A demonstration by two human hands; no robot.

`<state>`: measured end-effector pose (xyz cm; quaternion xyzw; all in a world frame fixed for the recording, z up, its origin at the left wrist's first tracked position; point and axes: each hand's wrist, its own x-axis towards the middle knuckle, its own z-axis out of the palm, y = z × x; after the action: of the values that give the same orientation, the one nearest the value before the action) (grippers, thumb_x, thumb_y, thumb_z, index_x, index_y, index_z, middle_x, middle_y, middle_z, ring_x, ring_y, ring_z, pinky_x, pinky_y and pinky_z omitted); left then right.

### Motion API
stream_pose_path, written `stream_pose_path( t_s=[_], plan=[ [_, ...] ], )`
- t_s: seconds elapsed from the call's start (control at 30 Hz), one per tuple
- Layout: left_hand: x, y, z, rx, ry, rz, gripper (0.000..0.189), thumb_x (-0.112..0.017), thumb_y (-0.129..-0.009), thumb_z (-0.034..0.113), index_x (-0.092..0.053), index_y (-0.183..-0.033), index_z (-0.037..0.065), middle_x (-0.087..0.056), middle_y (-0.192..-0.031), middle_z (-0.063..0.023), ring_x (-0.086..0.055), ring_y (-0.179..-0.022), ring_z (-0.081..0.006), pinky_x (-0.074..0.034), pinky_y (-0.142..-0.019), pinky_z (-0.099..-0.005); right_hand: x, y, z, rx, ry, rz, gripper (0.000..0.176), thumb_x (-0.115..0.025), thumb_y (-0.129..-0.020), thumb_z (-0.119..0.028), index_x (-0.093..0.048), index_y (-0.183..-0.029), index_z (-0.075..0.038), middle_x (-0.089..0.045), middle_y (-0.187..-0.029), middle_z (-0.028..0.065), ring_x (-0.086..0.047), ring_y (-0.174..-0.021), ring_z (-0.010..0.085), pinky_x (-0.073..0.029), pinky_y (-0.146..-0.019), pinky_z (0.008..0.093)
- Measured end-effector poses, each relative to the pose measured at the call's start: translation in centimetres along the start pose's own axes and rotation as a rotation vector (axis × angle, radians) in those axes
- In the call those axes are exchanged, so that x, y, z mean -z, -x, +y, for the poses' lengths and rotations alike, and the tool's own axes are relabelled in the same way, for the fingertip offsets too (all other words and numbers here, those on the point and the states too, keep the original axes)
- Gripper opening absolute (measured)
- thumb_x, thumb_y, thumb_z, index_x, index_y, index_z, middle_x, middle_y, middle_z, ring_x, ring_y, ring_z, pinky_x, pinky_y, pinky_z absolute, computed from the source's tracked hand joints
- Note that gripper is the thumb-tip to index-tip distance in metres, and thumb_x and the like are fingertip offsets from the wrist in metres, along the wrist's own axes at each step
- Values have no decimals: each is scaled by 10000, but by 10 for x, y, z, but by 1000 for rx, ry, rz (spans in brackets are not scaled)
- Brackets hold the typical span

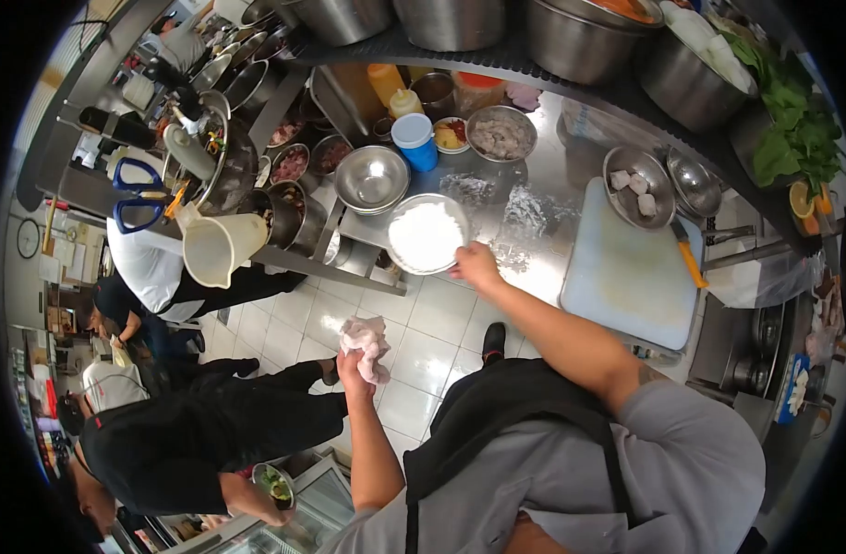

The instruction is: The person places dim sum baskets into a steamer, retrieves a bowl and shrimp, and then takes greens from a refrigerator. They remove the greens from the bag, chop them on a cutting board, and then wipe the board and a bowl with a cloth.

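Note:
My right hand (477, 267) grips the rim of a round bowl of white powder (428, 233) at the edge of the steel counter. My left hand (352, 371) is closed around a crumpled pale pink cloth (365, 343), held out over the tiled floor. Just behind the powder bowl stand a stack of steel bowls (372, 177) and a blue tub with a white lid (415, 143). White powder is scattered on the counter (531, 205) to the right of the bowl.
A white cutting board (617, 268) lies at right with an orange-handled knife (690, 255) and a bowl of white pieces (637, 189). Overhead, a shelf carries large steel pots (585, 42). A measuring jug (222, 247) hangs at left. Co-workers (178, 434) stand close on the left.

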<state>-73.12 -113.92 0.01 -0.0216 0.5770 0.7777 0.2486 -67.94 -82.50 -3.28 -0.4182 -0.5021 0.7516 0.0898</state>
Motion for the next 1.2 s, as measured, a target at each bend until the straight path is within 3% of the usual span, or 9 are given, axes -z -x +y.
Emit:
stream_pose_path(
  t_s=[0.27, 0.4, 0.63, 0.8, 0.87, 1.0, 1.1, 1.13, 1.2],
  plan=[
    [8, 10, 0, -8, 11, -102, 633, -575, -754, 203, -447, -1319, -53, -610, -1094, -161, -644, -941, -269, -547, -783, -369, -38, -11, 2, -4, 106, 48, 232, -522, -890, -125, -570, -1025, 57, -639, -851, 143, -652, -666, 207, -555, -604, 311],
    [-12, 12, 0, 40, -3, -101, 600, -572, -756, 192, -464, -1296, -45, -611, -1084, -145, -641, -932, -257, -541, -779, -363, -42, 0, 10, -56, -279, 13, 197, -516, -916, -156, -548, -963, 33, -630, -880, 118, -653, -727, 204, -558, -635, 303],
    [-15, -40, -33, 89, 27, -83, 486, -550, -787, 161, -522, -1236, -23, -620, -1089, -138, -638, -944, -260, -533, -810, -355, -43, -3, 26, -195, -348, -65, 310, -555, -913, -219, -470, -1095, 17, -604, -1005, 159, -650, -895, 263, -566, -764, 384],
    [-51, -74, -47, 124, 75, -162, 412, -506, -812, 159, -557, -1180, -18, -645, -1035, -153, -643, -902, -245, -540, -758, -346, -30, 10, 23, -212, -246, -133, 419, -594, -895, -282, -453, -1169, 3, -565, -1102, 154, -629, -936, 262, -541, -747, 358],
    [-53, -84, -64, 96, -113, -177, 453, -456, -852, 238, -525, -1219, -17, -634, -1091, -137, -644, -911, -247, -525, -774, -344, -23, 30, 18, -205, -60, -197, 478, -600, -893, -318, -442, -1213, 0, -558, -1116, 142, -612, -960, 248, -530, -739, 345],
    [-89, -47, -91, 176, -395, -197, 385, -576, -841, 162, -575, -1175, -30, -655, -1052, -128, -638, -958, -228, -511, -812, -325, -18, 75, 19, -295, -8, -316, 469, -588, -880, -372, -531, -1185, -20, -593, -1085, 122, -610, -902, 214, -524, -720, 355],
    [-105, -50, -73, 68, -786, -516, 393, -599, -917, 302, -637, -1104, -42, -672, -1063, -141, -623, -970, -226, -463, -883, -325, 4, 48, 54, -187, -360, -511, 313, -584, -847, -288, -617, -992, -12, -648, -902, 88, -630, -747, 188, -523, -676, 353],
    [-91, -72, -78, -163, -952, -297, 401, -590, -930, 335, -655, -1051, -41, -679, -1010, -115, -612, -961, -226, -458, -884, -337, 12, 44, 52, -201, -345, -507, 277, -577, -845, -265, -624, -964, -19, -646, -869, 85, -630, -724, 190, -521, -660, 344],
    [-97, -127, -38, -194, -697, 54, 432, -596, -924, 403, -644, -966, -24, -612, -831, -61, -582, -766, -168, -468, -700, -315, 21, 38, 48, -229, -324, -491, 212, -562, -840, -218, -638, -907, -32, -643, -802, 81, -629, -678, 192, -518, -626, 327]
  ],
)
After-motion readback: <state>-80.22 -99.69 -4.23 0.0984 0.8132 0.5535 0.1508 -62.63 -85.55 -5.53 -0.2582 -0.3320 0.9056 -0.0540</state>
